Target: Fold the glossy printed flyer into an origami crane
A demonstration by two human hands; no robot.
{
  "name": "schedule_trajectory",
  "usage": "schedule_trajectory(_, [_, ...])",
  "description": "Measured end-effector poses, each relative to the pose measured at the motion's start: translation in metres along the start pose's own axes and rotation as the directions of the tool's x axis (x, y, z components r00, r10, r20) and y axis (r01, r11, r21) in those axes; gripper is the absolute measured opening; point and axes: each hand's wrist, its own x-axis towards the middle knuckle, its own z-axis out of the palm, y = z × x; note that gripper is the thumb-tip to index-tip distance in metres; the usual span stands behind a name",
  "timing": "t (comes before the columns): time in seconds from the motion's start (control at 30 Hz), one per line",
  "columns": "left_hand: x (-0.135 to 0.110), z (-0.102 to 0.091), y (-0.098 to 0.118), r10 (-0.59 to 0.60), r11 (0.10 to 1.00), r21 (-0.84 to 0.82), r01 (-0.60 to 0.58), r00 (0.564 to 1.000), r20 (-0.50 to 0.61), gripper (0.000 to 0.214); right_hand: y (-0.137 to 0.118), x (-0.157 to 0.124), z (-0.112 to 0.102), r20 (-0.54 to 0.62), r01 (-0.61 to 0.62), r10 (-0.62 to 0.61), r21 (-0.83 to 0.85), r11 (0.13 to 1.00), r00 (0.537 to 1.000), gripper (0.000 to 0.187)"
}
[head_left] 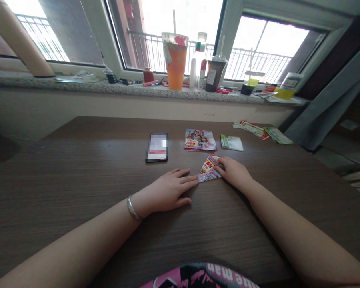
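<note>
On the brown table lies a folded flyer [208, 170], brightly printed and roughly triangular. My right hand [232, 172] pinches its right side between thumb and fingers. My left hand [174, 190] rests flat on the tabletop with fingers spread, its fingertips touching the flyer's lower left corner. A silver bangle [133, 208] circles my left wrist. Just beyond the flyer sits a stack of printed flyers [200, 140]. To its right is a smaller green and white paper stack [232, 143]. A phone [157, 148] with a blurred screen lies beyond my left hand.
Several loose leaflets [253, 130] lie at the table's far right. Along the granite windowsill [144, 90] stand an orange drink cup [175, 64], a dark cup [215, 74], bottles and small items. A cardboard tube [21, 40] leans at the left, and a grey curtain [333, 92] hangs right.
</note>
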Motion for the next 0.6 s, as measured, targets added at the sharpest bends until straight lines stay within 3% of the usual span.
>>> schedule_trajectory(0.2, [0.001,-0.002,0.001,-0.005,1.0,-0.009,0.005,1.0,-0.003,0.062,-0.012,-0.007,-0.006,-0.126,0.142,-0.158,-0.128,0.982,0.979,0.021])
schedule_trajectory(0.33, [0.001,-0.002,0.002,-0.006,1.0,-0.001,0.006,1.0,0.001,0.061,-0.023,-0.012,-0.008,-0.164,0.318,-0.336,-0.127,0.94,0.928,0.021])
schedule_trajectory(0.47, [0.001,-0.003,0.003,-0.003,1.0,-0.004,0.003,1.0,-0.015,0.062,-0.031,-0.015,-0.007,-0.085,0.514,-0.514,-0.03,0.857,0.853,0.02])
schedule_trajectory(0.6, [0.001,-0.002,0.002,-0.001,1.0,-0.005,0.001,1.0,-0.015,0.062,-0.034,-0.016,-0.004,-0.048,0.533,-0.531,0.073,0.843,0.846,0.015])
